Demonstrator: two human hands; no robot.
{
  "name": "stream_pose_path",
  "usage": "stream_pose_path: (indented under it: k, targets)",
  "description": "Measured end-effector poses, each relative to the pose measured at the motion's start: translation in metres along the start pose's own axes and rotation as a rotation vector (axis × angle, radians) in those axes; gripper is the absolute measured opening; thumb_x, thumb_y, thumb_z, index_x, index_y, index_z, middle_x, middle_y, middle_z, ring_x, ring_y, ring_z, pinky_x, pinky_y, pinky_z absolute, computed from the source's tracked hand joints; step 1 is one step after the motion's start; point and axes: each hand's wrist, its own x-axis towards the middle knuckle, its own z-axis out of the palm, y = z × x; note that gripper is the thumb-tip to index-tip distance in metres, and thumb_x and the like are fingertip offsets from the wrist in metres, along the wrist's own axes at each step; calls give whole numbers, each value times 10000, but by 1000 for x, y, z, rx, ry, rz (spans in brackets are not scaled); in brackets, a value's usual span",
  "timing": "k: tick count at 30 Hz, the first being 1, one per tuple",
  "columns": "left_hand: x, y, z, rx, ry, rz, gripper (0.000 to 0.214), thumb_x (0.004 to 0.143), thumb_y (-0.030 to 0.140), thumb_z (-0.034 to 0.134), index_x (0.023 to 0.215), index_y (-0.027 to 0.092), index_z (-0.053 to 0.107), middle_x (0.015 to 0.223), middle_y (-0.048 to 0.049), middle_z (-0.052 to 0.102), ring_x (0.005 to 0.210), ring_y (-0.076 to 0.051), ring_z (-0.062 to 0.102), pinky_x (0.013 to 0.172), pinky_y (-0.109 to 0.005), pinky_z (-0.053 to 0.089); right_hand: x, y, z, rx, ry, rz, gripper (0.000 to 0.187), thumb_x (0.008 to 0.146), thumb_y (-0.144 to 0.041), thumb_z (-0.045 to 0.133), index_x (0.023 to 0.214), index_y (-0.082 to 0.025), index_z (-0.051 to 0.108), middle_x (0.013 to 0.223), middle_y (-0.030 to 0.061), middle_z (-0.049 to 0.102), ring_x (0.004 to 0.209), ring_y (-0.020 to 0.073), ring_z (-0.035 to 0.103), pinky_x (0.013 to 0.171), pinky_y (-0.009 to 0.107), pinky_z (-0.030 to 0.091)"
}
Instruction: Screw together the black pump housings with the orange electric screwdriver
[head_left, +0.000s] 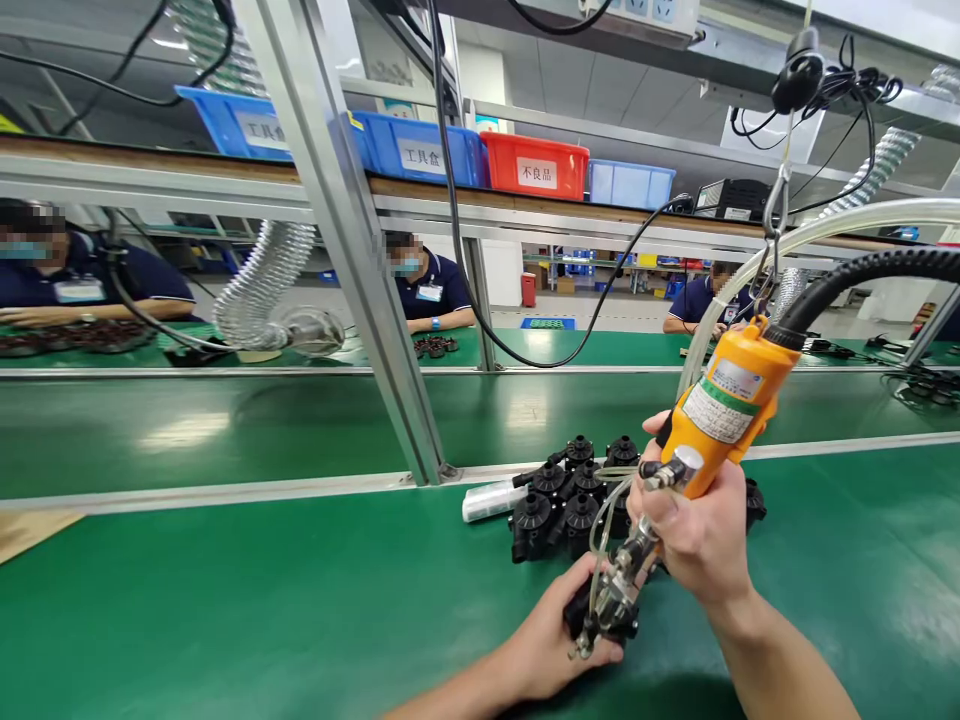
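Note:
My right hand (709,535) is wrapped round an orange electric screwdriver (739,370), tilted with its metal nose pointing down and to the left. Below it, my left hand (551,630) grips a black pump housing (576,608) low over the green bench. The screwdriver's metal head lies in front of this housing and hides most of it; whether the tip touches a screw I cannot tell. Thin clear tubes loop beside the head. Just behind my hands stand several similar black pump housings (534,515), with a clear plastic-wrapped roll (491,500) at their left.
The screwdriver hangs from a metal hook (776,205), with a black ribbed hose (885,265) leading right. A slanting aluminium post (352,230) rises left of centre. Blue bins and a red bin (536,165) line the shelf above. Several co-workers sit across the bench. Brown cardboard (34,530) lies at left.

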Motion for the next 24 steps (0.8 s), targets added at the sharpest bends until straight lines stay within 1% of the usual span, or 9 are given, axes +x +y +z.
stream_pose_path:
  k: [3, 4, 7, 11, 14, 16, 18, 21, 24]
  targets:
    - [2, 4, -1, 44, -18, 30, 636, 817, 547, 869, 1291, 202, 623, 1069, -76, 725, 1006, -289, 676, 992, -418, 545, -1, 1, 0, 3, 8, -13, 616, 739, -473, 939, 1189, -224, 601, 745, -51, 538, 512, 84, 425, 468, 252, 414]
    - [2, 5, -1, 54, -25, 34, 619, 825, 542, 863, 1282, 195, 632, 1093, -86, 731, 1003, -289, 684, 993, -418, 549, -1, 0, 0, 8, 10, -24, 612, 749, -496, 930, 1189, -226, 601, 755, -49, 536, 512, 81, 420, 473, 254, 413]
    - [3, 8, -2, 56, -38, 20, 664, 836, 533, 857, 1347, 186, 614, 1198, -117, 735, 1016, -293, 700, 956, -406, 574, -1, -3, 2, 5, 10, -45, 585, 785, -542, 893, 1186, -231, 602, 745, -53, 513, 503, 84, 413, 467, 259, 409]
    - [4, 9, -1, 16, -49, -14, 734, 832, 553, 860, 1422, 222, 574, 1194, -96, 736, 997, -285, 704, 915, -386, 577, 0, -2, 2, -21, 4, -26, 581, 779, -515, 904, 1186, -235, 599, 734, -56, 509, 495, 90, 420, 453, 261, 409]
    - [4, 9, 1, -7, -41, 9, 630, 834, 516, 865, 1322, 216, 603, 1138, -77, 713, 972, -268, 677, 880, -364, 563, -1, -1, -1, -17, -11, -40, 542, 794, -437, 911, 1192, -251, 593, 753, -53, 533, 515, 94, 448, 478, 261, 437]
    - [4, 10, 2, -43, -44, 11, 535, 850, 469, 858, 1242, 207, 604, 1071, -54, 691, 908, -229, 646, 843, -335, 546, -2, -1, -3, -12, -23, -55, 494, 828, -393, 888, 1200, -261, 591, 777, -44, 564, 532, 99, 478, 492, 259, 456]
    - [4, 10, 3, -73, -46, 4, 493, 853, 436, 860, 1196, 203, 594, 1015, -32, 669, 849, -195, 610, 813, -314, 528, -3, -2, -4, -11, -31, -65, 457, 850, -375, 867, 1199, -260, 595, 795, -34, 586, 545, 104, 502, 498, 258, 470]
    - [4, 11, 3, -62, -35, 1, 491, 840, 436, 867, 1179, 196, 604, 989, -25, 666, 834, -189, 600, 802, -309, 529, -2, -5, -3, -6, -29, -58, 496, 823, -401, 888, 1195, -253, 597, 793, -34, 576, 541, 99, 496, 490, 252, 468]
    - [3, 11, 2, -10, -20, 8, 549, 832, 471, 863, 1247, 189, 640, 1060, -60, 710, 904, -233, 650, 848, -349, 564, -1, -9, 1, -33, -30, -20, 580, 757, -459, 926, 1181, -247, 592, 742, -51, 542, 507, 93, 461, 453, 241, 446]
